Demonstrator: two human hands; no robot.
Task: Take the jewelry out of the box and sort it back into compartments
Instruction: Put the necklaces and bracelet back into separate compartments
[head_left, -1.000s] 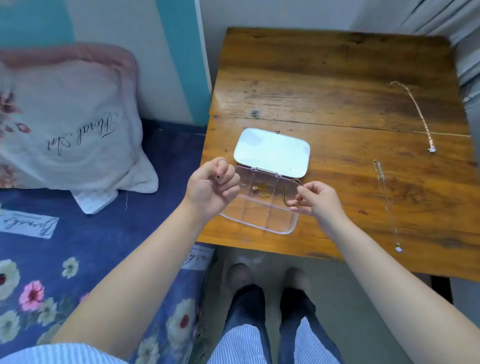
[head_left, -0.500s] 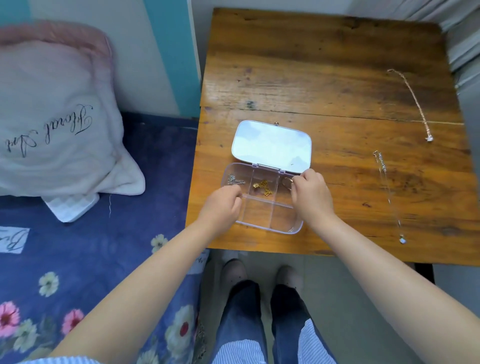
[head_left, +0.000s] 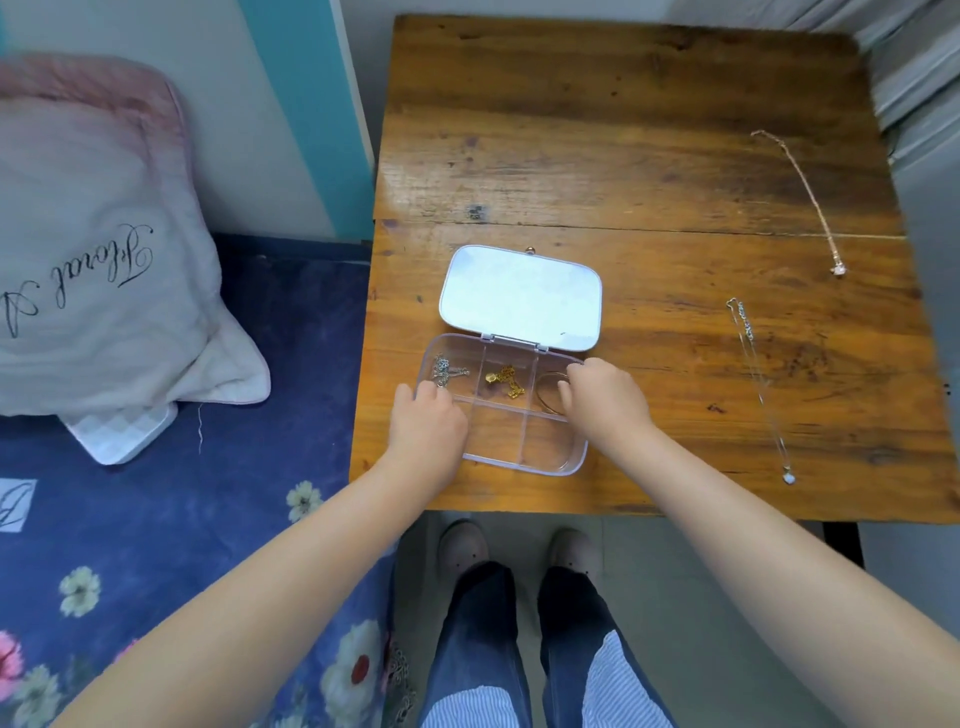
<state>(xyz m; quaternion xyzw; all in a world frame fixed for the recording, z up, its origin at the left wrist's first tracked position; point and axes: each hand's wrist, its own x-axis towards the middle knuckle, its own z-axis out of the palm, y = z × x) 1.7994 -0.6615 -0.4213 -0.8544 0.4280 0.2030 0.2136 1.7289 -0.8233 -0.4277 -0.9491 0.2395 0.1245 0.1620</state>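
The left hand (head_left: 427, 423) steadies the open box (head_left: 498, 447) at 6 o'clock on the table (head_left: 623, 156), fingers curled on its rim, while the right hand (head_left: 605, 402) pinches the bangle (head_left: 545, 400) into the 3 o'clock compartment.

Open jewelry box on a wooden table, two necklaces laid out beside it.

The clear box (head_left: 519, 447), lid (head_left: 521, 296) flung back flat, holds a silver chain (head_left: 448, 370) far-left, gold chain (head_left: 505, 380) far-middle, bangle (head_left: 545, 397) far-right. Well right lie a silver necklace (head_left: 759, 384) and rose-gold necklace (head_left: 802, 195).
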